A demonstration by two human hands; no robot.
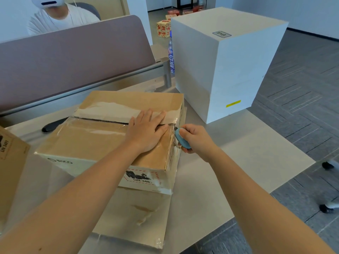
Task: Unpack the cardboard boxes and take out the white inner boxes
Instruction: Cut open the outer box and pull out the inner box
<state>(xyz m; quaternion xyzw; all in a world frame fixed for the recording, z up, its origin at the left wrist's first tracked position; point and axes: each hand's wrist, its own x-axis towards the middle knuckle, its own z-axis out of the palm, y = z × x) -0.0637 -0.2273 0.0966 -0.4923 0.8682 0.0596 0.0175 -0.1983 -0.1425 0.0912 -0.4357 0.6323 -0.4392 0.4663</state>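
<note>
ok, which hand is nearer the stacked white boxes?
Right. The right hand grips a blue box cutter at the cardboard box's right edge, just short of the white boxes. The left hand lies flat on the box top, farther away.

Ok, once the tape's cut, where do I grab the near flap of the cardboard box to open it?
Likely at the centre seam, on the near flap of the cardboard box. Come from above with fingertips under its freed edge, towards the left end where the seam already gapes, then lift towards you. The left hand must move off first.
</note>
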